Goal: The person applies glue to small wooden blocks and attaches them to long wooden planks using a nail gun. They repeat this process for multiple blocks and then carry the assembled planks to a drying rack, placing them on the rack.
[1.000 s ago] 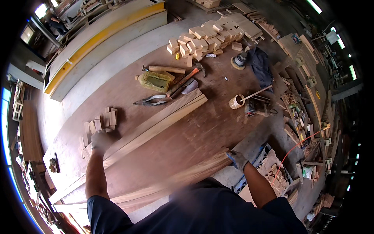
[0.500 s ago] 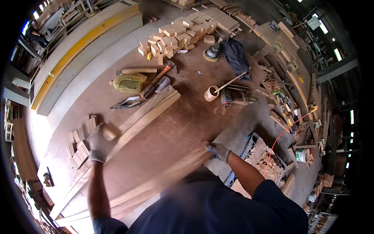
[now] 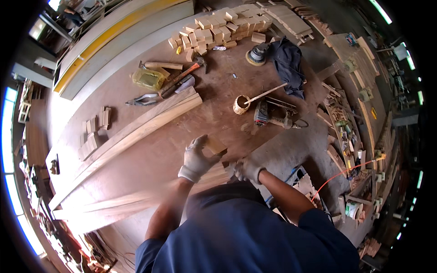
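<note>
My left hand (image 3: 198, 160), in a pale work glove, grips a small wooden block (image 3: 215, 145) between thumb and fingers, above the near end of a long wooden beam (image 3: 136, 201). Close by on the right is my right hand (image 3: 248, 170), gloved too, its fingers curled beside that beam's end; whatever they hold is blurred. A second long beam (image 3: 150, 123) lies slanted across the brown tabletop (image 3: 154, 157). Several small blocks (image 3: 93, 132) sit loosely grouped beyond it at the left.
Farther back lie a hammer (image 3: 184, 75), pliers (image 3: 142, 99), a yellowish plastic bottle (image 3: 149, 79), and a block pile (image 3: 209, 34). Toward the right are a sander (image 3: 257, 55), dark cloth (image 3: 289, 66), a pot with a stick (image 3: 240, 105) and a power tool (image 3: 275, 117). An orange cord (image 3: 334, 176) hangs beyond.
My left hand has moved right from the small block group and now holds a block near the beam's end. My right hand has shifted slightly left, its fingers more curled. The view has turned.
</note>
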`<action>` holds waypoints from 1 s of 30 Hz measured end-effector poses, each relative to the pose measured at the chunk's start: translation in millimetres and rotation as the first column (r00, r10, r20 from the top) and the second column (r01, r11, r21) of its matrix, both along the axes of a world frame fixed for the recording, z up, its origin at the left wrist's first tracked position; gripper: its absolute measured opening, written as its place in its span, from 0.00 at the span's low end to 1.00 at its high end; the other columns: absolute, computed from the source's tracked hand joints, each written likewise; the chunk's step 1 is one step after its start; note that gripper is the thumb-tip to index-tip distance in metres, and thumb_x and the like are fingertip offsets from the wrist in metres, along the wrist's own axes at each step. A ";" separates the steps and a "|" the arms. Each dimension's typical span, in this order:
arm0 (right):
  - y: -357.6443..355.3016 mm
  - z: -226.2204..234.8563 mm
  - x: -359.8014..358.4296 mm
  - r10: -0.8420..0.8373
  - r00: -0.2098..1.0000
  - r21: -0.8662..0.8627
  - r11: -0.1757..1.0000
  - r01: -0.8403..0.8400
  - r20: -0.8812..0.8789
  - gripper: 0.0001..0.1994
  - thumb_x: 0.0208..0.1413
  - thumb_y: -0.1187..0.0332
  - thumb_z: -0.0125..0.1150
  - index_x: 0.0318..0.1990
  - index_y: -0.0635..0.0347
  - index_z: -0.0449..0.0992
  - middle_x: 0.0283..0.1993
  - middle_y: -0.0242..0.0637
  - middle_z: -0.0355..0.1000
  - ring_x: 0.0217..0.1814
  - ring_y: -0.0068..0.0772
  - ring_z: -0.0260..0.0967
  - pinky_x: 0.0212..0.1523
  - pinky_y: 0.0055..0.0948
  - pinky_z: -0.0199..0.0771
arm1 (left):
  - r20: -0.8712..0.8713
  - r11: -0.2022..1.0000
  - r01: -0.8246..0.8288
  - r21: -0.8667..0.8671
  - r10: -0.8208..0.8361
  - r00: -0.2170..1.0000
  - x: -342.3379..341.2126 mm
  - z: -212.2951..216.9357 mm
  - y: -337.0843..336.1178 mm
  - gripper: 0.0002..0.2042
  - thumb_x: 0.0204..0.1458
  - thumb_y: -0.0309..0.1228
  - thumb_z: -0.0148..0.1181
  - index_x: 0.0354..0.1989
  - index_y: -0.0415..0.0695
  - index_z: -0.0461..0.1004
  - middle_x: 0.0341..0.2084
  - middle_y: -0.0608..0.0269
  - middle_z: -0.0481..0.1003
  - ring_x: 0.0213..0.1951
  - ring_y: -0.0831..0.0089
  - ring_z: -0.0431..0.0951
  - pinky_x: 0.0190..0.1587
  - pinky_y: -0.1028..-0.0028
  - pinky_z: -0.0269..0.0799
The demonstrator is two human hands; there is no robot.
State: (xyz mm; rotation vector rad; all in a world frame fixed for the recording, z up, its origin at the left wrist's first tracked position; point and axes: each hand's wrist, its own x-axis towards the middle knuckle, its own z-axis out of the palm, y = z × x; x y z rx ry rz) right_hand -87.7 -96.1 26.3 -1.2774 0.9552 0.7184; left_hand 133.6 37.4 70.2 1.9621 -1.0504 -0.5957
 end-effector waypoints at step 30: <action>-57.4 47.4 13.5 -0.305 0.840 -0.205 0.880 0.428 0.448 0.15 0.69 0.61 0.63 0.56 0.59 0.78 0.40 0.35 0.83 0.34 0.29 0.82 0.32 0.33 0.85 | -0.967 0.772 -0.618 -0.152 -0.246 -0.070 -90.5 -1.8 -2.2 0.26 0.66 0.29 0.59 0.71 0.37 0.65 0.55 0.49 0.77 0.56 0.52 0.81 0.61 0.53 0.78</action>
